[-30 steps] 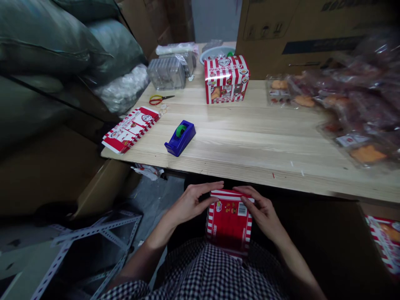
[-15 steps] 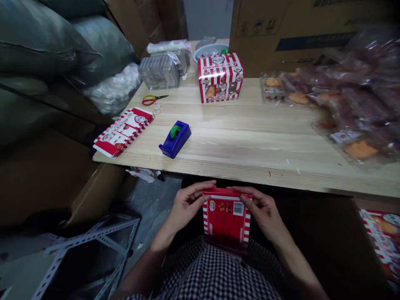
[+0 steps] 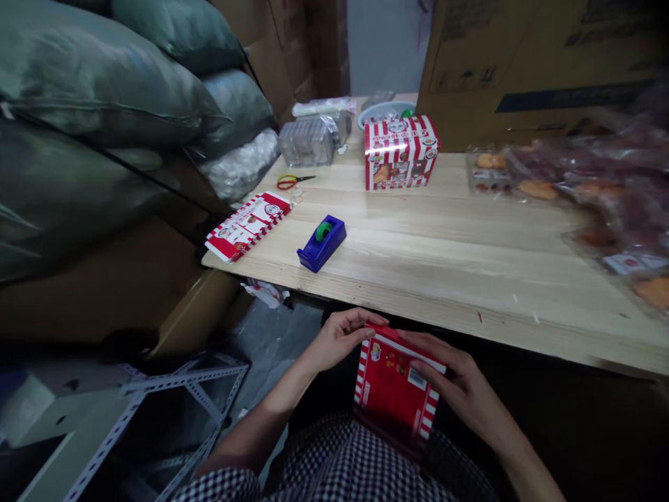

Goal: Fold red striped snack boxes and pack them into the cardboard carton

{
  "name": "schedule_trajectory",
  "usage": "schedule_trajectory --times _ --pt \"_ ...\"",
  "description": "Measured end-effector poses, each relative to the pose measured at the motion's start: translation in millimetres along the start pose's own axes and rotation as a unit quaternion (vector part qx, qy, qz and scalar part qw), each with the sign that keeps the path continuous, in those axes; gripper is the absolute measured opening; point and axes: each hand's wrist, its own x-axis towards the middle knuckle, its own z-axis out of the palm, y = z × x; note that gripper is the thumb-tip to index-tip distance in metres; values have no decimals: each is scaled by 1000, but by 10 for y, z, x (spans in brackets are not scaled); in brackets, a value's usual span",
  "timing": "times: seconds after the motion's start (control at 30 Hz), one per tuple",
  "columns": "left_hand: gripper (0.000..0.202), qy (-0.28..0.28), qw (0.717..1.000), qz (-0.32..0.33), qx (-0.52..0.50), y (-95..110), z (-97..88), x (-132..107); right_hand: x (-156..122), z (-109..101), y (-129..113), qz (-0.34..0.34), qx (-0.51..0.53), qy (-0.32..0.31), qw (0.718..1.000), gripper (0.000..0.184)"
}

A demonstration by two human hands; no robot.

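Note:
I hold a red-and-white striped carton (image 3: 393,390) upright in my lap, just below the wooden table's front edge (image 3: 428,321). My left hand (image 3: 342,339) grips its upper left corner with curled fingers. My right hand (image 3: 458,385) is closed on its right side, fingers lying over the top edge by the barcode. The carton is tilted a little to the right.
On the table lie a blue tape dispenser (image 3: 322,242), a stack of flat striped cartons (image 3: 248,225), scissors (image 3: 293,182), an assembled striped box (image 3: 400,152), a clear plastic pack (image 3: 307,140) and bagged snacks (image 3: 585,181). Green sacks (image 3: 104,104) stand left; a metal frame (image 3: 172,411) lies below.
The view has shifted left and down. The carton has tilted to the right in my hands, and my left hand's grip moved up to its top corner.

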Motion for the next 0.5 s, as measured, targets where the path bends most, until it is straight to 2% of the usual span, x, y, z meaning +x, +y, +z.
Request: schedule_trajectory --times 0.13,0.2,0.23,0.27,0.3,0.33,0.37,0.4,0.47,0.5 --pt "31 -23 999 8 21 -57 -1 4 -49 -39 159 28 6 -11 1000 36" --pt "32 27 994 55 88 -9 -117 17 -58 -61 272 49 24 2 999 36" --pt "34 86 982 90 141 43 -225 42 -55 -72 321 60 35 9 998 36" --pt "37 161 959 123 201 112 -364 82 -49 -79 361 67 45 17 997 37" --pt "39 246 922 148 259 190 -529 138 -40 -83 387 71 54 24 996 36" --pt "40 320 884 150 307 272 -708 208 -29 -81 398 70 61 30 995 35" --pt "38 371 857 130 333 351 -890 285 -18 -73 396 67 64 37 995 34" --pt "33 392 851 98 336 422 -1063 364 -7 -61 384 62 65 42 995 32" --pt "23 367 876 39 311 529 -1344 506 6 -31 350 51 56 48 996 30" --pt "24 343 892 19 292 564 -1441 560 7 -17 336 46 47 52 996 28"
